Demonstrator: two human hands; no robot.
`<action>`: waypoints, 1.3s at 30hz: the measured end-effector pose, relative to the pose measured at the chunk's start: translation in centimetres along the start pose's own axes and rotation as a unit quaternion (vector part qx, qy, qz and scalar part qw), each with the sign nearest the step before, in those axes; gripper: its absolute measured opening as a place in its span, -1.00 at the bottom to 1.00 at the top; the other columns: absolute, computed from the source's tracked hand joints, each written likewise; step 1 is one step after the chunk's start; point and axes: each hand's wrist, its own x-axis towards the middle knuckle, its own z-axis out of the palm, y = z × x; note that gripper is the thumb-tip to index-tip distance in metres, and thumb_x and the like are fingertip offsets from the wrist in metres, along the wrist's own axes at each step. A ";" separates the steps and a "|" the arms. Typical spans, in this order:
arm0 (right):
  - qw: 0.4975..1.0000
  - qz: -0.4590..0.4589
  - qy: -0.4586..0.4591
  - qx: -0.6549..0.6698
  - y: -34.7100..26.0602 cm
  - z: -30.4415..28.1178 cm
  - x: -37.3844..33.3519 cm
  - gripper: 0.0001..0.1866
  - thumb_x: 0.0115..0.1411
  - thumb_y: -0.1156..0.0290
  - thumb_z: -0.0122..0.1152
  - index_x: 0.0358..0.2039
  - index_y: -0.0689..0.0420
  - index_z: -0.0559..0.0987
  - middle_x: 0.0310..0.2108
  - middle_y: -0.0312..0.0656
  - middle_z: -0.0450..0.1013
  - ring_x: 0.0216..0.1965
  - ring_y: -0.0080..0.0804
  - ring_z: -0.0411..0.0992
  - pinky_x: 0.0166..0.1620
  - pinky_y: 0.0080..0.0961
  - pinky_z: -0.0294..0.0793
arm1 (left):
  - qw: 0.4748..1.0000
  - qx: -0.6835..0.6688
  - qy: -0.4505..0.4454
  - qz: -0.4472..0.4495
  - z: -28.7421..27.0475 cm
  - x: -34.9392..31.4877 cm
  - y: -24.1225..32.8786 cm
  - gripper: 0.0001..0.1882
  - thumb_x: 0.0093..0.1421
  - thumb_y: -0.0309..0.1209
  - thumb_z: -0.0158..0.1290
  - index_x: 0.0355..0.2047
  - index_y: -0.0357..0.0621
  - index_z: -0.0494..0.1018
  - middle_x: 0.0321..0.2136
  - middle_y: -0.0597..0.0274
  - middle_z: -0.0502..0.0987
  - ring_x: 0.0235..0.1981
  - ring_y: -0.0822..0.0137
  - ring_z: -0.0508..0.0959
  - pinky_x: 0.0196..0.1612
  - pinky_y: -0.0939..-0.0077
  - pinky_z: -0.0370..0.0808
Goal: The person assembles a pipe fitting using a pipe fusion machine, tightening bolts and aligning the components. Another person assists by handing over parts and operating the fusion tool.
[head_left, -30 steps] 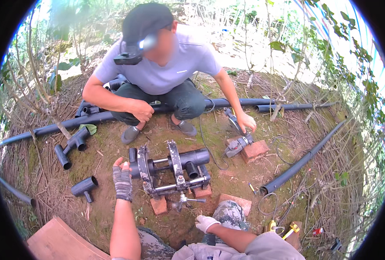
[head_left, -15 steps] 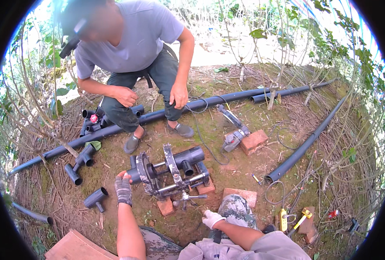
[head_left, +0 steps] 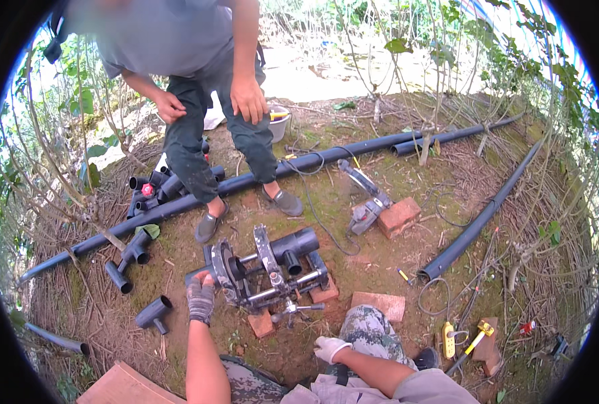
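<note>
A black pipe clamping frame (head_left: 267, 259), with pale worn rings and steel rods, stands in front of me on bricks. Its right side carries a black tee fitting (head_left: 298, 244) with a short branch. From the left ring juts the end of another black pipe fitting (head_left: 193, 275). My left hand (head_left: 200, 296), in a grey striped glove with bare fingertips, is closed over that end. My right hand (head_left: 331, 349), in a white glove, is loosely curled beside my camouflage-clad knee, below the frame's spoked handle (head_left: 296, 310); nothing shows in it.
Ahead, another person (head_left: 212, 121) stands astride a long black pipe (head_left: 252, 178). A grey power tool (head_left: 367, 209) leans by a brick (head_left: 399, 217). Loose tees (head_left: 154, 314) lie left; another pipe (head_left: 481, 222), a yellow power strip (head_left: 449, 340) and a hammer (head_left: 478, 337) lie right.
The other person has risen from a crouch to a more upright stance, uncovering a bucket behind. My left fingers have shifted onto the fitting's end. My right hand has barely moved.
</note>
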 end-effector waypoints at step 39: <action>0.996 -0.019 0.067 0.053 -2.4 -0.3 -1.5 -0.62 0.22 0.15 0.18 -0.13 0.21 0.57 -0.16 0.13 0.60 -0.07 0.14 0.57 -0.01 -0.05 0.53 | 0.986 0.053 -0.155 -0.041 -3.5 4.5 -8.0 -0.60 0.41 -0.18 0.09 0.11 -0.20 0.48 -0.37 0.43 0.52 -0.42 0.59 0.43 -0.34 0.66 0.41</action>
